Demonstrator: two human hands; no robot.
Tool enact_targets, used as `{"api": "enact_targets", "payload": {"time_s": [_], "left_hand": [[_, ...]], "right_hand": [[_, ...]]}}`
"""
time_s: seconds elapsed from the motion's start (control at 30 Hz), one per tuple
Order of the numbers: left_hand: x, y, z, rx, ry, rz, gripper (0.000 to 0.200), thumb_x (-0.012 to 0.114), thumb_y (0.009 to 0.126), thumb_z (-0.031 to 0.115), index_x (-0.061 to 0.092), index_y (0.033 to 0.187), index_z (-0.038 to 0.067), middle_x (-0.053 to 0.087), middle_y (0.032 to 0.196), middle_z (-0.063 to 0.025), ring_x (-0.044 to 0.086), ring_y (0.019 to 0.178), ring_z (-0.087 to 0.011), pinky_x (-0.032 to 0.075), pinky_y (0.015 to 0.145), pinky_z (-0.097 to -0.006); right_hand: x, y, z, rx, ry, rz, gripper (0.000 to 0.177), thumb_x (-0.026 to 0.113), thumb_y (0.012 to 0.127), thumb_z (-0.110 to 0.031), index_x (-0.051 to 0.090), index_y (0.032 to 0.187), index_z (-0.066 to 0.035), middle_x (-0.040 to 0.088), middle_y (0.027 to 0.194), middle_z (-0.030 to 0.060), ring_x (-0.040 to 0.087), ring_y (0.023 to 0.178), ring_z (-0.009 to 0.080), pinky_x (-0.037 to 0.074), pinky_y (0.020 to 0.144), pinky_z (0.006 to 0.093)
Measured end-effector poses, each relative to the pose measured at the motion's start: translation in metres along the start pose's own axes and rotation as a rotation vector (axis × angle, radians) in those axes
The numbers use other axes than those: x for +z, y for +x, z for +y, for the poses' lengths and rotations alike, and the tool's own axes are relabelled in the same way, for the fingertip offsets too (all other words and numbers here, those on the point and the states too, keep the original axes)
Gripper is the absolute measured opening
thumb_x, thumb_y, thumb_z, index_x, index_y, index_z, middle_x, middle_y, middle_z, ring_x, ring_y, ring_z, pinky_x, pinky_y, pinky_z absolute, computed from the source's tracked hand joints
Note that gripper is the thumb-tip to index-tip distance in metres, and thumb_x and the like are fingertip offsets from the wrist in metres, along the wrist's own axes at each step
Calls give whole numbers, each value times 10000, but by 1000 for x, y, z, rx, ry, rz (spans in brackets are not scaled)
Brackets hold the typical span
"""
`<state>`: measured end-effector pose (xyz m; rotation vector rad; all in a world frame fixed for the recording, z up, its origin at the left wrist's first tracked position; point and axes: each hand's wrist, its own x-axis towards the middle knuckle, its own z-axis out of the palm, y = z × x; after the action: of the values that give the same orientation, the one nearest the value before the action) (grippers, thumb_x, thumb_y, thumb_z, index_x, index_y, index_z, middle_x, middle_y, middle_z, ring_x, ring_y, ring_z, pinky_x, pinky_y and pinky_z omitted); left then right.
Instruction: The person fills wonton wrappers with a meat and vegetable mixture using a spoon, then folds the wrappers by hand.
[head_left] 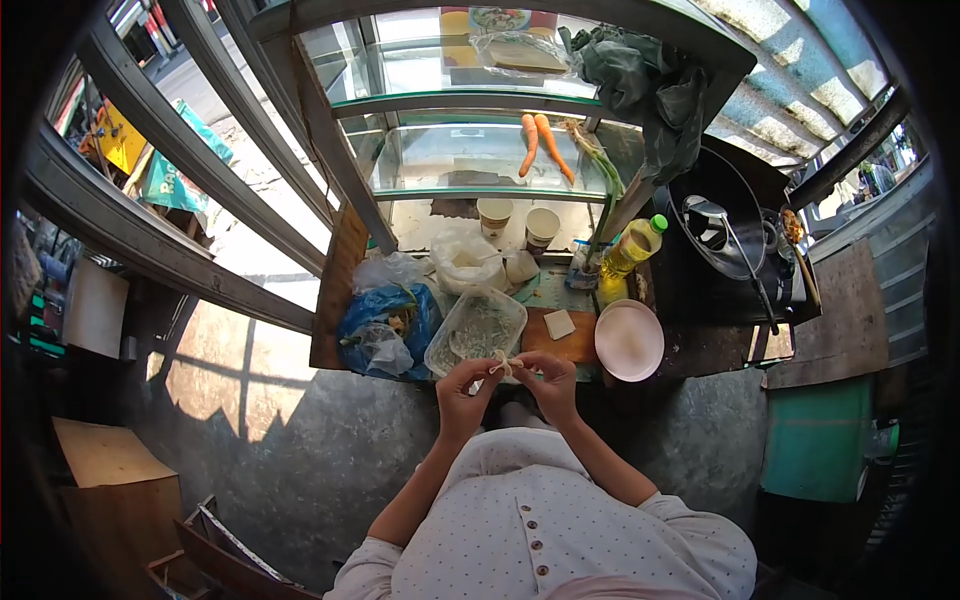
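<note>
Both hands meet in front of my body, just over the near edge of the work surface. Between the fingertips is a small pale folded piece (506, 364) with a frilled top. My left hand (466, 393) pinches its left side, and my right hand (548, 384) pinches its right side. Directly beyond them sits a clear plastic tub (476, 328) dusted with whitish bits. A square pale wrapper-like sheet (559, 323) lies on a brown wooden board (580, 345). To the right is a round pinkish plate (629, 341).
Blue plastic bag (425, 312) at left, white bag (467, 262) behind the tub, two paper cups (542, 229), yellow oil bottle (632, 246). Carrots (530, 146) lie on a glass shelf (480, 193). A dark wok (715, 210) with a ladle stands at right.
</note>
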<state>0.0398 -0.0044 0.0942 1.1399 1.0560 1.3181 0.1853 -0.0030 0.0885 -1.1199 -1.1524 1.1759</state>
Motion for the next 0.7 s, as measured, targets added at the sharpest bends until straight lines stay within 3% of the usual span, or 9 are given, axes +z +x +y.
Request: {"api": "enact_targets", "payload": {"time_s": [0.13, 0.23, 0.33, 0.47, 0.57, 0.7], "left_hand": [[-4, 5, -9, 13, 157, -170, 136, 638, 783, 13, 650, 918, -1, 629, 898, -76, 589, 786, -114, 478, 682, -230], [4, 8, -13, -67, 72, -241, 179, 651, 778, 38, 642, 955, 16, 627, 915, -63, 582, 776, -106, 472, 662, -224], [15, 9, -7, -179, 126, -231, 242, 657, 783, 90, 623, 1018, 43, 624, 934, -55, 576, 781, -103, 467, 656, -220], [7, 7, -21, -233, 154, -234, 276, 643, 803, 150, 606, 1062, 62, 622, 952, -44, 573, 791, -97, 465, 649, -221], [-1, 3, -28, -271, 169, -222, 247, 619, 822, 164, 614, 1046, 59, 625, 950, -37, 569, 783, -91, 459, 640, -214], [-11, 0, -33, -297, 191, -214, 227, 602, 834, 169, 620, 1031, 57, 628, 947, -25, 565, 773, -85, 449, 630, -202]], "right_hand": [[-15, -3, 2, 28, -42, -42, 93, 670, 765, -88, 679, 839, -34, 656, 796, 1, 531, 691, 42, 378, 618, 197], [-29, -7, 5, 126, 34, -20, 115, 668, 766, -77, 669, 862, -14, 655, 797, 13, 537, 679, 50, 392, 613, 191], [-61, -4, 19, 207, 136, 226, 152, 666, 767, -68, 652, 893, 16, 651, 791, 32, 551, 678, 60, 406, 610, 182], [-151, -2, 88, 121, -265, 641, 183, 672, 757, -90, 649, 899, 23, 654, 764, 48, 589, 658, 93, 454, 626, 215], [-193, -4, 113, 168, -627, 598, 189, 676, 738, -127, 662, 875, 2, 660, 747, 75, 615, 649, 133, 473, 640, 245], [-190, -2, 126, 189, -904, 404, 198, 649, 719, -167, 674, 856, -26, 657, 767, 114, 633, 691, 237, 487, 684, 330]]}}
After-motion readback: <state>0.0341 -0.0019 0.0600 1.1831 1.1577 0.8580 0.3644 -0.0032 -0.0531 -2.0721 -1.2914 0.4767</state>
